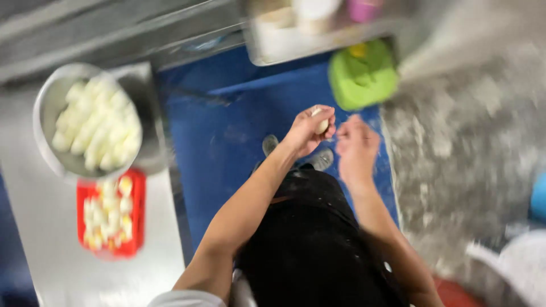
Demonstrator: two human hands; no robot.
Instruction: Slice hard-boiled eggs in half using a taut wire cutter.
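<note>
A small pale lump of dough [322, 124] sits in the left hand [307, 133], whose fingers curl round it and pinch it against the thumb, held out over the blue floor [227, 148] in front of the person's body. The right hand [355, 148] is just beside it, almost touching, its fingers bent and drawn loosely together toward the lump; the picture is too blurred to tell whether it touches the dough or holds anything. Both forearms reach forward from a dark apron [313, 250], and below the hands the toes of two grey shoes [296, 152] show on the floor.

To the left, well apart from the hands, a steel table [45, 239] carries a round metal bowl [51, 105] filled with pale, oblong dough pieces [96, 125]. Just near of the bowl, partly under its rim, lies a red tray [138, 210] with rows of small white and yellowish pieces [108, 216].

Far of the hands and a little right, a bright green container [364, 79] rests on the floor. Beyond it a metal tray [284, 45] holds blurred tubs. On the right stretches a grey surface dusted with white flour [455, 148].
</note>
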